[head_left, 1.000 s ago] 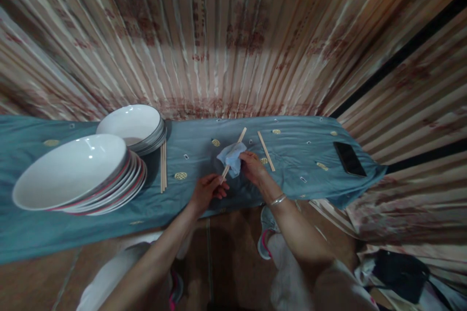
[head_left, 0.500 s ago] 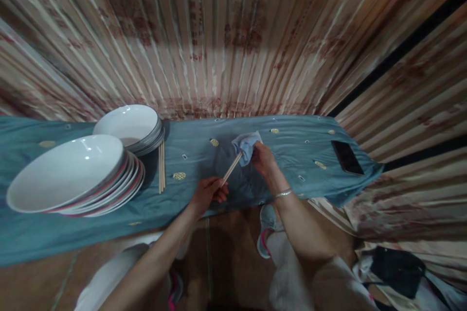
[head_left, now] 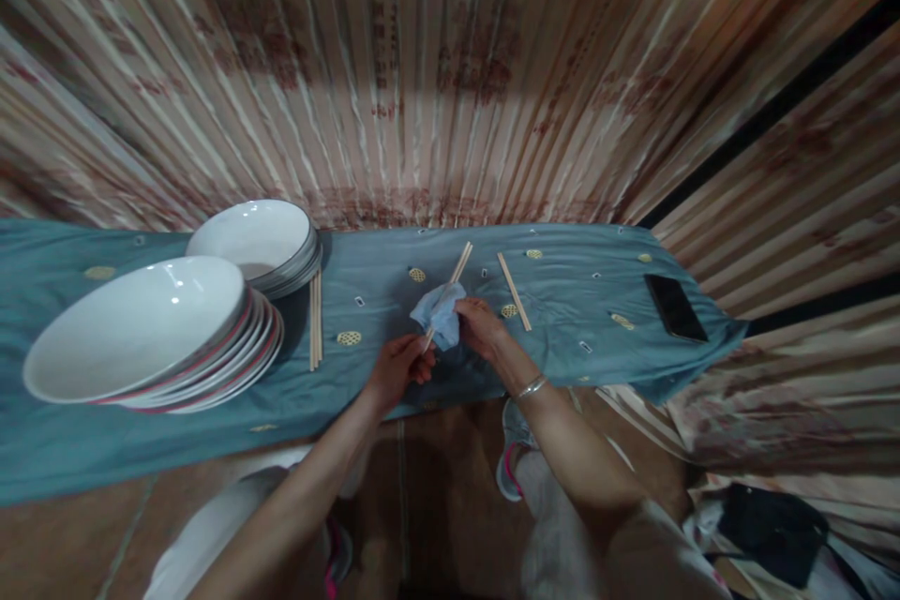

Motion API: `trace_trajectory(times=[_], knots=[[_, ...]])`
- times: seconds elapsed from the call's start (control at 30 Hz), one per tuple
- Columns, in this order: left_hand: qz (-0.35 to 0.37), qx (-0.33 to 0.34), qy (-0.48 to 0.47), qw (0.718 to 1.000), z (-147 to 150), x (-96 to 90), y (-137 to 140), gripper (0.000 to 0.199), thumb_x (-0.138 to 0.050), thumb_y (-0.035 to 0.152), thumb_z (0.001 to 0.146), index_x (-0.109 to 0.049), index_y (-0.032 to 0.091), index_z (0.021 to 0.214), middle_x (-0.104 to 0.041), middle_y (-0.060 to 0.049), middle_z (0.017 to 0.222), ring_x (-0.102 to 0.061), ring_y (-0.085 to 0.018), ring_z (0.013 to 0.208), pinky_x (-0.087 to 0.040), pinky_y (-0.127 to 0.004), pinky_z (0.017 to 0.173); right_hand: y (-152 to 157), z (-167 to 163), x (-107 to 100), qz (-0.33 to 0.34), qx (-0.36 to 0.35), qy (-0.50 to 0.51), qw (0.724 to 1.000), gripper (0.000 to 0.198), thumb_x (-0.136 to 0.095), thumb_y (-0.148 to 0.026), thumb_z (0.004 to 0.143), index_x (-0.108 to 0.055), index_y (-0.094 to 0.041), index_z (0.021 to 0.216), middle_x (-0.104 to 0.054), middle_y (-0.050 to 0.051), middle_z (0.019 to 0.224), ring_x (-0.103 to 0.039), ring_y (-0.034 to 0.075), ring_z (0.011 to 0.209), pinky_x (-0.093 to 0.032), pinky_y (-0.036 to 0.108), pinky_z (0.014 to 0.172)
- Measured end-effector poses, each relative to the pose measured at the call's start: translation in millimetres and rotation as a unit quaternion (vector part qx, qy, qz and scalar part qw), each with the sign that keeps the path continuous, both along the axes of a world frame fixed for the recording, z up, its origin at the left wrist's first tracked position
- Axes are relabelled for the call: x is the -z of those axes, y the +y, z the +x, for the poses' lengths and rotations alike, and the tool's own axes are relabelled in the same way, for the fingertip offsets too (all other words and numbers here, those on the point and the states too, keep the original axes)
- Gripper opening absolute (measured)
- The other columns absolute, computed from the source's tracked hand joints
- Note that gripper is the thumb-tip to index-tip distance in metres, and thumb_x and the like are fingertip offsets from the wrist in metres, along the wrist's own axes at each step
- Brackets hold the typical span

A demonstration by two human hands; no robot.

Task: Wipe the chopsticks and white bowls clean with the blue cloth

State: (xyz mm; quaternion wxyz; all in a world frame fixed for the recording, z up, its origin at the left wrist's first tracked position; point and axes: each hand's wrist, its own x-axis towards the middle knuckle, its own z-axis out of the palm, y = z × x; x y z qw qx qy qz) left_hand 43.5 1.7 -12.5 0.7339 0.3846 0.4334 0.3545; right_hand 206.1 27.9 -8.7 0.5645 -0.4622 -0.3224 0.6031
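Observation:
Closed on the near end of a pair of chopsticks point(head_left: 460, 262) is my left hand point(head_left: 400, 371), just over the front part of the cloth-covered table. The chopsticks slant up and away from it. My right hand point(head_left: 480, 326), with a bracelet at the wrist, pinches a light blue cloth point(head_left: 439, 311) wrapped around their middle. The far tips stick out beyond the cloth. Right of my hands, another pair of chopsticks point(head_left: 514, 291) lies on the table. Several more chopsticks point(head_left: 316, 323) lie side by side to the left, next to the dishes.
At the left stand a stack of large white plates or shallow dishes point(head_left: 141, 328) and, behind it, a stack of white bowls point(head_left: 253, 239). A black phone point(head_left: 676, 307) lies near the right end of the blue-green tablecloth point(head_left: 372, 253). A pleated curtain point(head_left: 422, 66) hangs behind.
My right hand and the cloth have slid down the chopsticks toward my left hand, so the far tips now show. The pair lying on the right has come into sight.

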Motion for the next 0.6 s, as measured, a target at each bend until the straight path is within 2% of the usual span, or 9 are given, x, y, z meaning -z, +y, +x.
trace_trajectory(times=[0.1, 0.27, 0.47, 0.6], knots=[[-0.001, -0.012, 0.000, 1.000, 0.2, -0.3, 0.5, 0.039, -0.077, 0.047, 0.062, -0.064, 0.013, 0.075, -0.063, 0.001, 0.055, -0.051, -0.007, 0.040, -0.036, -0.019, 0.040, -0.8, -1.8, -1.6, -0.031, -0.029, 0.025, 0.999, 0.012, -0.069, -0.025, 0.061, -0.062, -0.020, 0.053, -0.062, -0.002, 0.053, -0.055, 0.013, 0.053, -0.046, 0.027, 0.055], [0.006, -0.007, 0.017, 1.000, 1.7, 1.0, 0.5, 0.038, -0.079, 0.046, 0.061, -0.065, 0.013, 0.075, -0.067, -0.002, 0.061, -0.055, -0.008, 0.043, -0.039, -0.020, 0.042, -0.6, -2.0, -3.3, -0.024, -0.013, 0.030, 0.999, 0.011, -0.070, -0.024, 0.059, -0.062, -0.020, 0.053, -0.064, -0.002, 0.053, -0.056, 0.012, 0.052, -0.046, 0.025, 0.055], [0.012, -0.002, 0.021, 1.000, 1.5, 2.4, 0.9, 0.039, -0.077, 0.047, 0.062, -0.065, 0.013, 0.076, -0.066, -0.002, 0.059, -0.054, -0.008, 0.042, -0.037, -0.020, 0.041, -1.3, -4.0, -4.7, -0.024, -0.011, 0.034, 0.999, 0.017, -0.077, -0.027, 0.054, -0.062, -0.020, 0.051, -0.064, -0.003, 0.052, -0.055, 0.011, 0.050, -0.044, 0.024, 0.053], [0.012, 0.002, 0.015, 1.000, 0.7, 1.4, 1.6, 0.039, -0.076, 0.048, 0.064, -0.066, 0.013, 0.077, -0.064, -0.001, 0.058, -0.053, -0.008, 0.041, -0.036, -0.020, 0.040, 1.3, 0.1, -4.3, -0.028, 0.006, 0.024, 0.999, 0.015, -0.075, -0.026, 0.058, -0.062, -0.020, 0.053, -0.062, -0.003, 0.050, -0.059, 0.014, 0.055, -0.045, 0.026, 0.056]])
